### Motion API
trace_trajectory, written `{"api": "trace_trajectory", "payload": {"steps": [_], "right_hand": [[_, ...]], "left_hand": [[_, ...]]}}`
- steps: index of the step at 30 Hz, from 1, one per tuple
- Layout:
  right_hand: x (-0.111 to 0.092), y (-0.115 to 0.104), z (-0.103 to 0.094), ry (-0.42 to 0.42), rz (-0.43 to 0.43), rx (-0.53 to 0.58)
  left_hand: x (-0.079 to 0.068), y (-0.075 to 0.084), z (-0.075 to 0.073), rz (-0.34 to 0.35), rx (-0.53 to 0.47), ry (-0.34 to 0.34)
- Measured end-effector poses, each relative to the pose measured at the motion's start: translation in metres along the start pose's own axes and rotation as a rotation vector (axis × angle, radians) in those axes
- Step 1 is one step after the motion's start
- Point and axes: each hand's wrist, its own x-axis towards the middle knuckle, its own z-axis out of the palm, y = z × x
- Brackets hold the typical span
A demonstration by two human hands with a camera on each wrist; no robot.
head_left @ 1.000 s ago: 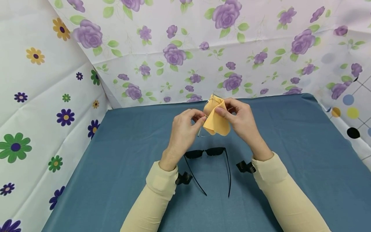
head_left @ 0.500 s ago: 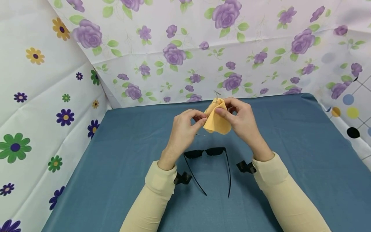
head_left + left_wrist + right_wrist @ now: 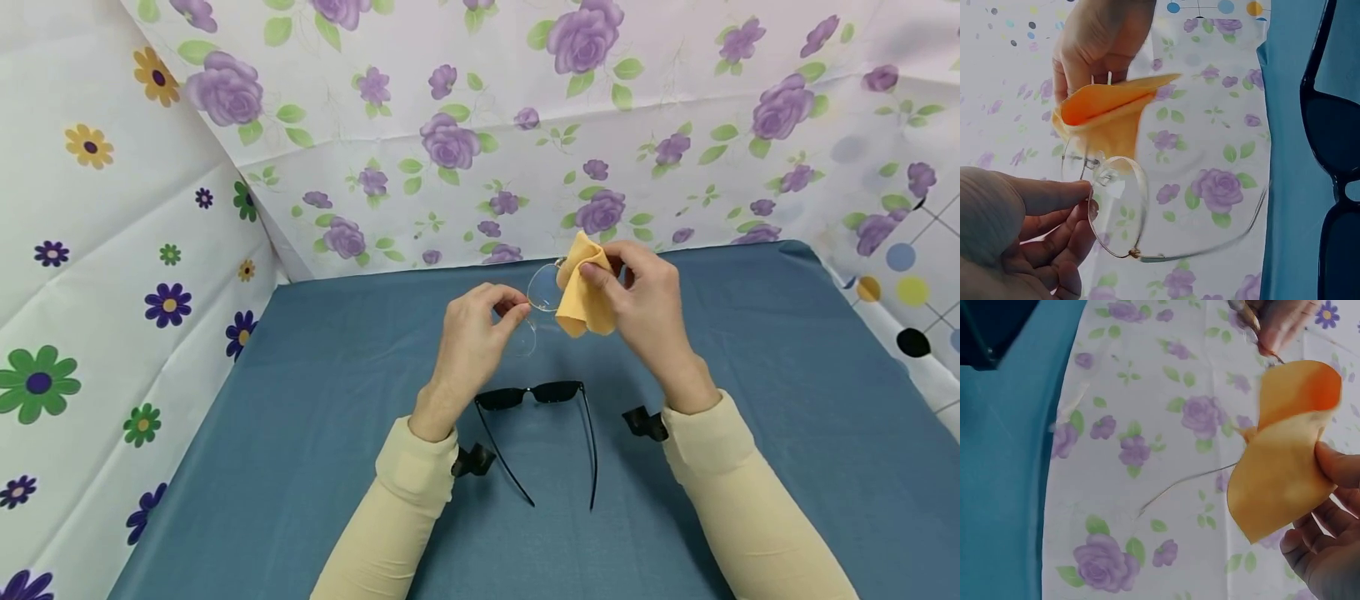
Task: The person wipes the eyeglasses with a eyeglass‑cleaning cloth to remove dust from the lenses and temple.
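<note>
My left hand (image 3: 476, 342) pinches a pair of thin wire-rimmed eyeglasses (image 3: 1135, 253) at the frame near the bridge, held above the table. In my right hand (image 3: 647, 296) is a folded yellow cloth (image 3: 587, 296), gripped between thumb and fingers. The cloth covers part of the lens on the right-hand side; the left wrist view shows the nearer lens bare, with one temple arm stretching out from it. Whether the cloth presses on the glass is hidden by its folds. Below both hands, black sunglasses (image 3: 557, 392) lie on the table with their arms unfolded.
A blue cloth (image 3: 330, 433) covers the table. White flowered sheeting (image 3: 405, 208) rises along the back edge and up the left side. At the right hangs a dotted, tiled-pattern sheet (image 3: 913, 292).
My right hand has shifted right with the yellow cloth, uncovering a round lens beside my left fingers. The eyeglasses have turned somewhat; my left hand stays nearly in place.
</note>
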Motion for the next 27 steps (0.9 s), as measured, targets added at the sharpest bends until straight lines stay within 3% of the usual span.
{"api": "trace_trajectory", "payload": {"steps": [3, 6, 11, 15, 21, 27], "right_hand": [[0.001, -0.003, -0.006, 0.028, -0.035, -0.01], [0.001, -0.008, -0.011, 0.018, -0.13, -0.032], [-0.001, -0.015, -0.006, -0.125, -0.319, -0.119], [-0.005, -0.016, 0.003, -0.238, -0.412, -0.246], [-0.009, -0.02, 0.009, -0.326, -0.443, -0.34], [-0.01, -0.02, 0.009, -0.38, -0.403, -0.275]], "left_hand": [[0.0, -0.001, 0.001, -0.002, 0.021, 0.017], [-0.001, -0.002, 0.001, 0.007, 0.038, 0.024], [0.0, -0.001, 0.002, 0.048, 0.084, 0.044], [-0.001, -0.002, 0.002, 0.085, 0.13, 0.088], [0.001, -0.004, 0.0, 0.079, 0.199, 0.139], [0.002, -0.006, -0.001, 0.016, 0.17, 0.159]]}}
